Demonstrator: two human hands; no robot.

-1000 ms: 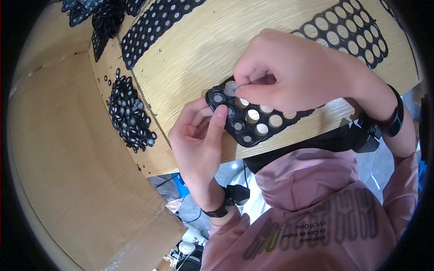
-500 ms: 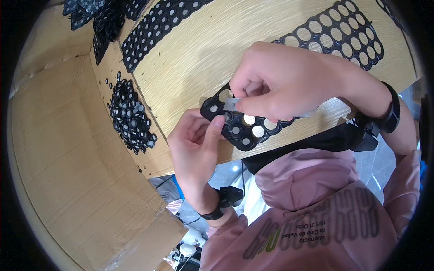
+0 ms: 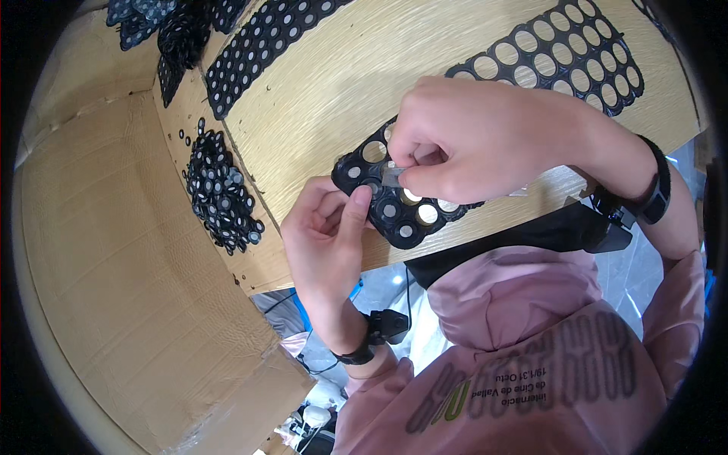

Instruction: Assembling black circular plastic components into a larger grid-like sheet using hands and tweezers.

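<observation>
A black rubber sheet (image 3: 374, 199) with rows of round holes lies at the table's near edge; pale discs fill a few places at its left end, and other holes are see-through. My left hand (image 3: 327, 231) pinches its left corner, thumb on top and fingers curled beneath. Above the sheet, my right hand (image 3: 485, 140) is closed round a flat metal blade (image 3: 392, 177), whose square tip touches or hovers just over the sheet beside my left thumb. The right hand covers much of the sheet's middle.
Another holed black sheet (image 3: 561, 59) lies at the far right. A sheet with pale centres (image 3: 262, 54) sits at the far left, near stacked black sheets (image 3: 182, 45). Loose black rings (image 3: 218, 193) are heaped by the table's left edge, beside a large cardboard box (image 3: 114, 250).
The sheet and my left hand have shifted slightly left and away from me. The blade tip has moved a little to the right relative to my left thumb.
</observation>
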